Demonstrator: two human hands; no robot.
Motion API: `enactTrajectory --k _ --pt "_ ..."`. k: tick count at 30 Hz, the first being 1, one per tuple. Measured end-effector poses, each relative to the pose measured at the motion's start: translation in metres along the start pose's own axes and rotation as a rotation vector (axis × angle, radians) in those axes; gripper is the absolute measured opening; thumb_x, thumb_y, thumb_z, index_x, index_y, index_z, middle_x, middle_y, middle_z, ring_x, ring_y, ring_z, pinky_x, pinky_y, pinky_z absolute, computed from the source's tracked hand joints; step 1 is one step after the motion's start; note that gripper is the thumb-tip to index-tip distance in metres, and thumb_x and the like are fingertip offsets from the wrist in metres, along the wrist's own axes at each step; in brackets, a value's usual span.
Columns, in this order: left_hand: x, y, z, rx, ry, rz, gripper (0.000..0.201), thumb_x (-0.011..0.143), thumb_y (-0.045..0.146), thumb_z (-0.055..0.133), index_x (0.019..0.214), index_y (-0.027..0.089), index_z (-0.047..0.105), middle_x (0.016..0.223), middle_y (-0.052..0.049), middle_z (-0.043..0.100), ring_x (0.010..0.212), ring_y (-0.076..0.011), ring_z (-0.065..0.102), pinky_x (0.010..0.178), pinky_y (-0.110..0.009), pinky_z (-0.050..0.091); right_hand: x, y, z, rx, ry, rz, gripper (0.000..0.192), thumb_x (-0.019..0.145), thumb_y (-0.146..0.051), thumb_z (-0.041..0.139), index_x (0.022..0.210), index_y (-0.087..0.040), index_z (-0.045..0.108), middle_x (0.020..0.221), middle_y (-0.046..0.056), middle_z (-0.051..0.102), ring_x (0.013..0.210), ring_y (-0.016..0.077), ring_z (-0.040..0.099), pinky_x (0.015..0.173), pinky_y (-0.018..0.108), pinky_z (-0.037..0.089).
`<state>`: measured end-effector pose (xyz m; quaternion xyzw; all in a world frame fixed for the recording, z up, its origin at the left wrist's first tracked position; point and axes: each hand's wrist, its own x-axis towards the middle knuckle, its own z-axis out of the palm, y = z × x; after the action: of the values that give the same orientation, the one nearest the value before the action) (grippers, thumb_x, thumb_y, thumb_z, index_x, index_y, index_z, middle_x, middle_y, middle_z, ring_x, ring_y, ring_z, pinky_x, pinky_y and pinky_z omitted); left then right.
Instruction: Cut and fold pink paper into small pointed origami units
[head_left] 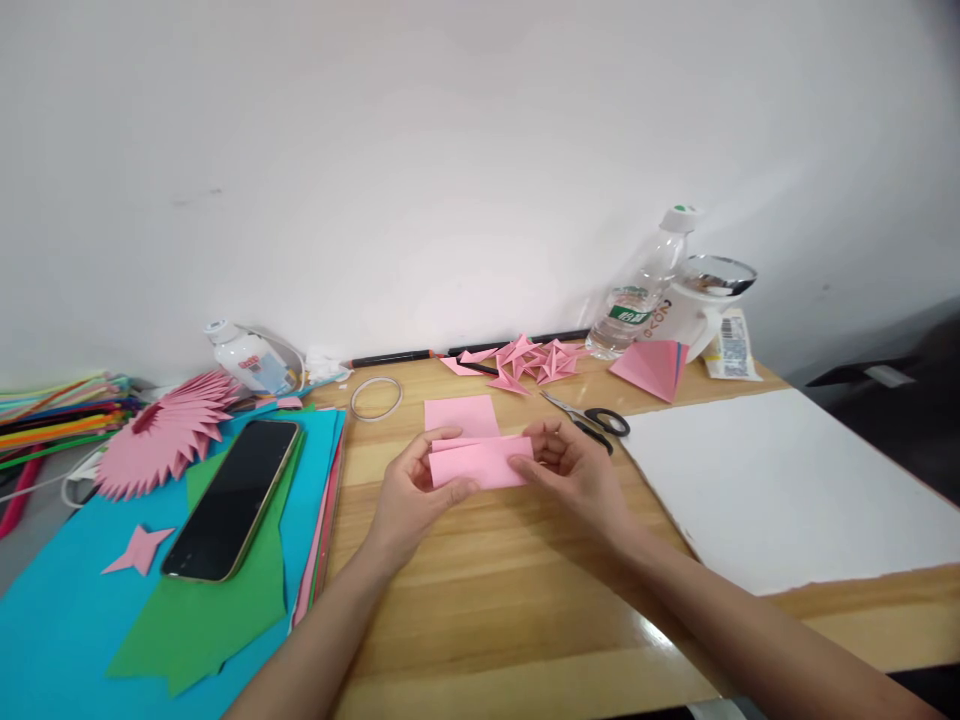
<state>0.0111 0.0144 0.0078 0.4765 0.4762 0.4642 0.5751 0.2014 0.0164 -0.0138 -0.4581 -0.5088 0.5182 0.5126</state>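
Between my hands is a folded sheet of pink paper (480,464), held just above the wooden table. My left hand (420,478) pinches its left end, thumb in front and fingers behind. At the right end my right hand (574,470) grips it the same way, with the thumb pressed on the front layer. Behind the folded sheet lies a flat pink paper square (461,413), its lower part hidden. Scissors with black handles (589,418) lie beyond my right hand. Several folded pink paper pieces (536,360) are heaped near the wall.
On the left, a phone (232,500) rests on green (217,610) and blue paper (67,600), near a pink folded ring (169,435) and pink star (140,550). A tape roll (376,398) lies mid-table. A bottle (637,290), mug (697,310) and white board (795,490) are right.
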Motion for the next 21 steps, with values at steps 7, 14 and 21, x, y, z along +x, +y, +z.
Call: enactTrajectory --k 7,14,21 --pt "0.0007 -0.0044 -0.0004 -0.004 0.003 0.011 0.029 0.067 0.029 0.075 0.089 0.013 0.067 0.084 -0.006 0.071 0.074 -0.016 0.063 0.07 -0.025 0.049 -0.0008 0.0026 -0.0006 -0.072 -0.02 -0.008 0.032 0.073 -0.043 0.069 0.093 -0.019 0.06 0.074 0.001 0.058 0.064 0.0153 0.054 0.056 0.026 0.042" --pt "0.0005 -0.0069 -0.0007 0.018 0.073 -0.013 0.023 0.068 0.034 0.074 0.074 0.013 0.068 0.071 -0.003 0.069 0.063 -0.0143 0.06 0.065 -0.027 0.049 -0.0022 -0.0006 0.0015 -0.052 -0.046 0.03 0.033 0.071 -0.045 0.069 0.089 -0.018 0.061 0.072 0.001 0.059 0.063 0.0152 0.054 0.054 0.025 0.041" --pt "-0.0007 -0.0079 0.0002 -0.025 0.091 -0.034 0.024 0.068 0.033 0.074 0.08 0.012 0.071 0.071 -0.004 0.07 0.063 -0.0149 0.061 0.061 -0.025 0.048 -0.0033 0.0015 0.0019 -0.05 -0.059 0.018 0.028 0.074 -0.041 0.068 0.09 -0.018 0.063 0.075 0.002 0.062 0.065 0.015 0.056 0.055 0.025 0.042"
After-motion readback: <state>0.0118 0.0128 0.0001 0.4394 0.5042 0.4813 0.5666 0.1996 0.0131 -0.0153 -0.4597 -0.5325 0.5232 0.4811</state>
